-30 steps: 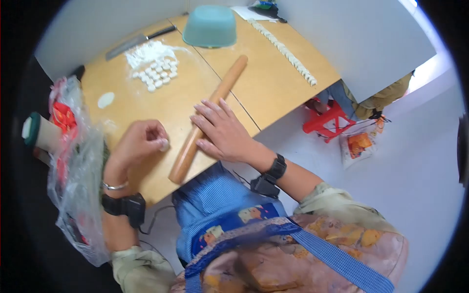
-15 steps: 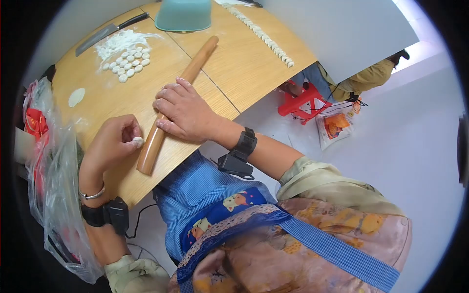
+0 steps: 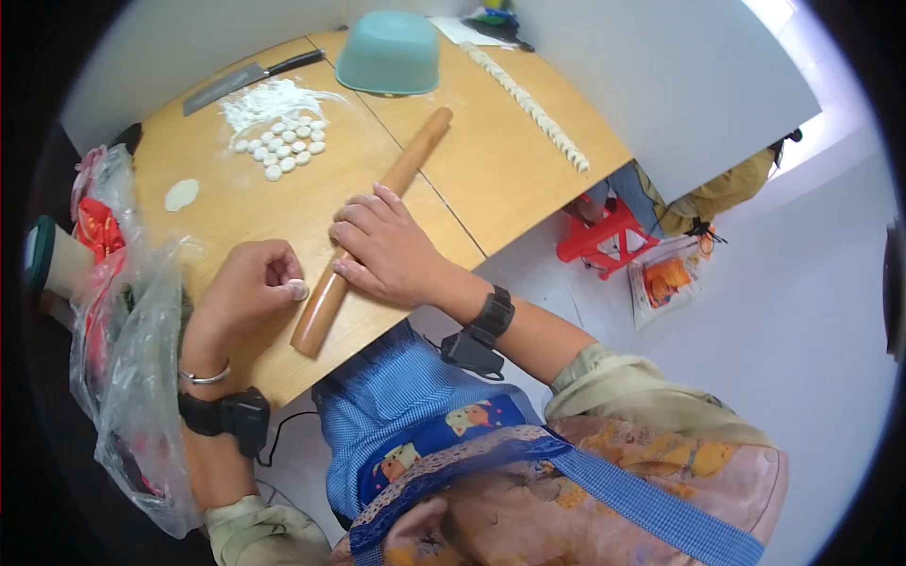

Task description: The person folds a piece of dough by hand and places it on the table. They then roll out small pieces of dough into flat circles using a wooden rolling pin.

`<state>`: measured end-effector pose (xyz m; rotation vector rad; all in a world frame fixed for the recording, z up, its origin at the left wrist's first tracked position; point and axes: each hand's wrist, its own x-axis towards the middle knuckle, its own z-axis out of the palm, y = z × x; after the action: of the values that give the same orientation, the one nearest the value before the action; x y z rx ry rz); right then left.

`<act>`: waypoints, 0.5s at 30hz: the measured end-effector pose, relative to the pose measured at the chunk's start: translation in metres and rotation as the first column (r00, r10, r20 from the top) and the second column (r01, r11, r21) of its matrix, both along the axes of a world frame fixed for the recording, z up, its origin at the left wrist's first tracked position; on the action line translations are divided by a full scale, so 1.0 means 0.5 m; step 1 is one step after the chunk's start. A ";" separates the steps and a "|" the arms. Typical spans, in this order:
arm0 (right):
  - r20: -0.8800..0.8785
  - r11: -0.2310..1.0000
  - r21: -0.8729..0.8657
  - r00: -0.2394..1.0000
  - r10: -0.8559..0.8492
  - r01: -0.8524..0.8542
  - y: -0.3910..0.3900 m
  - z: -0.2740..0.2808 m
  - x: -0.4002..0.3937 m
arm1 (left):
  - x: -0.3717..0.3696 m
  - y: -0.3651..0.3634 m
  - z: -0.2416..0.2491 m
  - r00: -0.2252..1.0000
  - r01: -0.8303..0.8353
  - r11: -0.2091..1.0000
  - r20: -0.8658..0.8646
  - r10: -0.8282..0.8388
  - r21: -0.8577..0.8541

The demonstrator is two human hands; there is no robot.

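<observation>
My right hand [image 3: 389, 247] lies over the middle of a wooden rolling pin [image 3: 326, 304], its floury fingers curled around it. The pin rests slantwise on the table, its near end by the front edge. Just left of the pin, my left hand [image 3: 247, 292] is closed, pinching a small piece of dough [image 3: 298, 290] between thumb and fingers. Farther left lies a flat, rolled dough wrapper [image 3: 182, 195]. Several small round dough pieces [image 3: 283, 149] sit grouped beyond my hands, beside a patch of white flour [image 3: 269, 102].
A cleaver [image 3: 226, 87] lies at the back left, and a turquoise basin [image 3: 389, 55] stands at the back. A long row of folded dumplings [image 3: 528, 106] runs along the right side. Plastic bags [image 3: 142, 349] hang at the left edge. A red stool [image 3: 609, 241] stands on the floor.
The camera view has shifted, so everything sits lower and further right in the picture. Both hands keep about the same pose beside and on the rolling pin.
</observation>
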<state>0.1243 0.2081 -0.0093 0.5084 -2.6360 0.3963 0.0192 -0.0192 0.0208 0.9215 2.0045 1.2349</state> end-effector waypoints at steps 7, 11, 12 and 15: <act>0.039 1.000 0.026 0.999 -0.016 0.015 -0.002 0.001 0.003 | 0.000 -0.011 -0.001 0.991 0.038 0.994 -0.121 -0.051 -0.107; 0.030 0.999 0.045 1.000 -0.001 0.000 0.000 -0.004 0.000 | -0.002 -0.015 0.005 0.973 0.121 0.985 -0.182 -0.143 -0.126; 0.044 0.999 0.044 0.999 0.006 -0.008 -0.001 -0.002 0.001 | -0.004 -0.015 0.003 0.962 0.169 0.977 -0.195 -0.192 -0.127; 0.034 0.999 0.050 0.999 -0.003 0.002 -0.002 0.004 0.001 | -0.017 -0.010 -0.013 0.988 0.124 0.992 -0.086 -0.126 -0.031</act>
<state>0.1246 0.2072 -0.0074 0.5186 -2.6852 0.3414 0.0105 -0.0244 0.0144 1.0887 1.9923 1.1159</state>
